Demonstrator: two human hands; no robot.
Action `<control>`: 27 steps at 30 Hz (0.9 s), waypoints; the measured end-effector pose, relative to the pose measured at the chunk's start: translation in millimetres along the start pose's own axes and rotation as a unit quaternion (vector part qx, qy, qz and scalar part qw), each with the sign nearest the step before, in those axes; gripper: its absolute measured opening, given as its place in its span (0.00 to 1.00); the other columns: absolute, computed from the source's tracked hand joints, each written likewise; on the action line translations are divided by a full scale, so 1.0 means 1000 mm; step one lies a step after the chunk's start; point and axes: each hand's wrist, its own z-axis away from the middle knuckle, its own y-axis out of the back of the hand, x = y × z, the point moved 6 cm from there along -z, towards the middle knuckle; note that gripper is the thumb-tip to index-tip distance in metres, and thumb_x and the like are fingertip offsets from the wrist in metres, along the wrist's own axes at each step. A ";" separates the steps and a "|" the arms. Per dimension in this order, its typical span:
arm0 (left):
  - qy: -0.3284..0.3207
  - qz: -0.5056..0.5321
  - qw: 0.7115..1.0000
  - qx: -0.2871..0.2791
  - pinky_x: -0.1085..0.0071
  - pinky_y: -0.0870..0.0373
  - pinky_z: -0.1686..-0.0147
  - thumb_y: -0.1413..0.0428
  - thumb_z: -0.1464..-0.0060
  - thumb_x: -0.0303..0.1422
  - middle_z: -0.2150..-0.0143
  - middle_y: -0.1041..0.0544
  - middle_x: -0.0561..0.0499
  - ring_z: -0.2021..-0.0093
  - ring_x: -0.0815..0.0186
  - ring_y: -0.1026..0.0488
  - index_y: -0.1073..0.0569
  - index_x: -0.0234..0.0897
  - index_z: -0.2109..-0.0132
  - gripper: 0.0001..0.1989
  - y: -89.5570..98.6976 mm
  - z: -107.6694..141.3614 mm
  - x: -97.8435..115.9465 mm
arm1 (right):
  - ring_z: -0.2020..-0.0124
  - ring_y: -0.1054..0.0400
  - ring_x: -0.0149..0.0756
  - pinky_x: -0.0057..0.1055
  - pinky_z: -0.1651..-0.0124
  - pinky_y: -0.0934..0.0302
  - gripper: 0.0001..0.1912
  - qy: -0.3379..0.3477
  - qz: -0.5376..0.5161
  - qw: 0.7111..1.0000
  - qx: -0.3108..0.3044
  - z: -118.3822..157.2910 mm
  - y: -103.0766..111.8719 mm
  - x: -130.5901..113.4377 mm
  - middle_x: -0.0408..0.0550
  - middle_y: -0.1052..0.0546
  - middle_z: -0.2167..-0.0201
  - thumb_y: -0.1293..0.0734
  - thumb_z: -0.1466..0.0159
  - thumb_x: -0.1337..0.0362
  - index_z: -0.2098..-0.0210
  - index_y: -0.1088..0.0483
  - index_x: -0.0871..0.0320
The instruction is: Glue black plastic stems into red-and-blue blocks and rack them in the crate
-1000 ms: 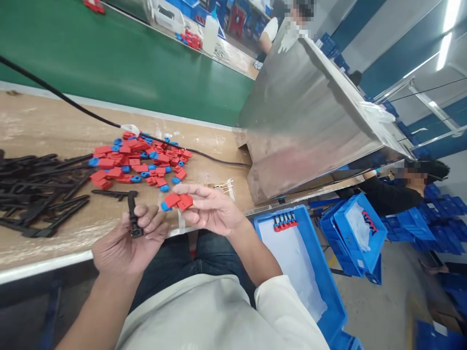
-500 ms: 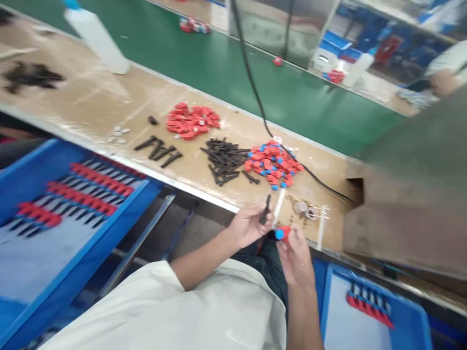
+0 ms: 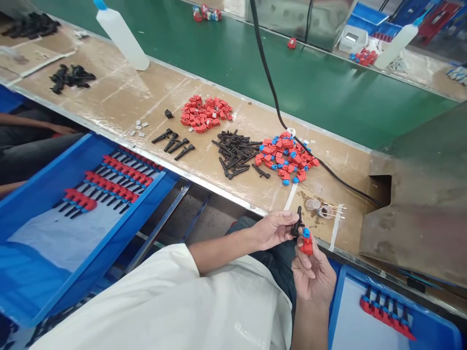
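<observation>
Between the fingertips of my left hand (image 3: 276, 228) is a black plastic peg-like part (image 3: 298, 222), held upright with a small side prong. My right hand (image 3: 313, 272) pinches a red plastic piece (image 3: 306, 247) whose blue end (image 3: 306, 233) points up. The two parts are very close together; whether they touch I cannot tell. Beyond my hands on the bench lie a heap of red-and-blue pieces (image 3: 286, 156) and a heap of black parts (image 3: 235, 150). Several small cups and cotton swabs (image 3: 333, 212) stand just past my right hand.
A left blue tray (image 3: 54, 291) holds rows of assembled pieces; a right blue tray (image 3: 341, 311) has one row. A red heap (image 3: 206, 114), a white bottle (image 3: 122, 39) and a black cable (image 3: 268, 68) are on or above the bench. Another person's arm (image 3: 36, 124) shows at left.
The red piece has been turned so its blue end now points up instead of left. My hands have come closer together, and the view has shifted.
</observation>
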 end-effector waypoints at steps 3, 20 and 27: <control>0.000 -0.012 1.000 -0.007 0.82 0.35 0.76 0.28 0.57 0.34 0.70 0.22 0.50 0.72 0.75 0.26 0.26 0.29 0.66 0.17 -0.003 -0.001 -0.003 | 0.80 0.49 0.19 0.11 0.86 0.50 0.17 0.029 0.055 0.998 0.021 0.002 0.002 -0.002 0.42 0.29 0.72 0.26 0.45 0.58 0.58 0.23 0.59; 0.013 -0.120 0.992 -0.022 0.83 0.35 0.78 0.26 0.63 0.42 0.73 0.26 0.53 0.76 0.78 0.30 0.27 0.29 0.68 0.24 -0.003 0.000 0.001 | 0.85 0.45 0.20 0.15 0.88 0.54 0.22 0.095 0.166 0.975 0.111 0.012 0.015 -0.020 0.39 0.31 0.78 0.20 0.52 0.52 0.64 0.25 0.57; -0.005 -0.203 0.979 -0.029 0.80 0.37 0.79 0.28 0.64 0.48 0.76 0.29 0.56 0.78 0.78 0.33 0.30 0.31 0.72 0.27 -0.010 0.003 0.005 | 0.85 0.42 0.22 0.18 0.88 0.52 0.25 0.117 0.208 0.963 0.125 0.018 0.007 -0.023 0.40 0.29 0.79 0.21 0.51 0.51 0.57 0.21 0.57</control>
